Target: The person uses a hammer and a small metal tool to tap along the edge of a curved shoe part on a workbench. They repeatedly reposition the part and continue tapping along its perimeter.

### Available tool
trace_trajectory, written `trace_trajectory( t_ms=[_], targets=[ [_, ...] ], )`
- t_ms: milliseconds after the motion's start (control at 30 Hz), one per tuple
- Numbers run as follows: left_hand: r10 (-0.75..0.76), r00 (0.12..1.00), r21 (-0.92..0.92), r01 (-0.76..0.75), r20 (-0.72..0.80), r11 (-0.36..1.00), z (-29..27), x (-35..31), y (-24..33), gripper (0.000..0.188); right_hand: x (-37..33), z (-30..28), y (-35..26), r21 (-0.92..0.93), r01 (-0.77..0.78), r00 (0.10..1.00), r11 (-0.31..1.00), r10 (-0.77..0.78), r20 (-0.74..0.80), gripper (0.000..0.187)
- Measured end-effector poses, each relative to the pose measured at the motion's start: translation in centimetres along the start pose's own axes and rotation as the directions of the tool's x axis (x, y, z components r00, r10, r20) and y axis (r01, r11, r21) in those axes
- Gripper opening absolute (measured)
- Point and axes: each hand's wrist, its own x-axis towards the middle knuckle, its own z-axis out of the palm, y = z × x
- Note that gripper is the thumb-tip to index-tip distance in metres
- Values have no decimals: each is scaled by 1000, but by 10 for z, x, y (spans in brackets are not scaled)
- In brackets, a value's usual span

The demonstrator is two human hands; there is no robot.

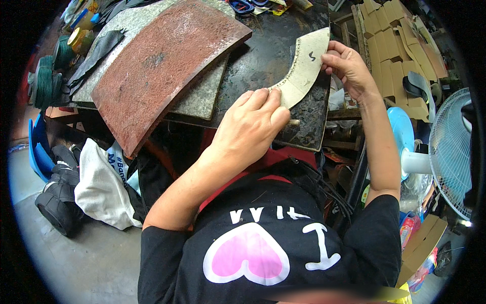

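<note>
A curved, cream-coloured flat piece [305, 61] with a row of small holes along its inner edge and a dark mark near one end lies over the black table top. It looks like a pattern piece or stiff leather; I cannot tell which. My left hand [253, 121] is closed over its lower end, fingers together on the surface. My right hand [349, 68] pinches its outer edge near the upper end, between thumb and fingers. A short light-brown stub [293, 122] shows beside my left thumb; the rest of it is hidden.
Left of my hands, a thick reddish-brown slab [167, 61] rests on a grey speckled board [202, 96]. Spools of green cord [45, 81] stand far left. Blue-handled scissors [242, 6] lie at the back. On the right are cardboard pieces [392, 45] and a fan [450, 147].
</note>
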Motion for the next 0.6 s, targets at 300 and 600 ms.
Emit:
trace_trajectory(
  t_ms=[300,600],
  targets=[
    [17,1000,3,-17,5,1000,0,1,-2,11,8,-1,-2,-662,305,927,684,-374,40,32],
    [19,1000,16,-19,1,1000,3,0,-2,11,10,24,18,-739,189,887,647,-435,-155,40]
  ],
)
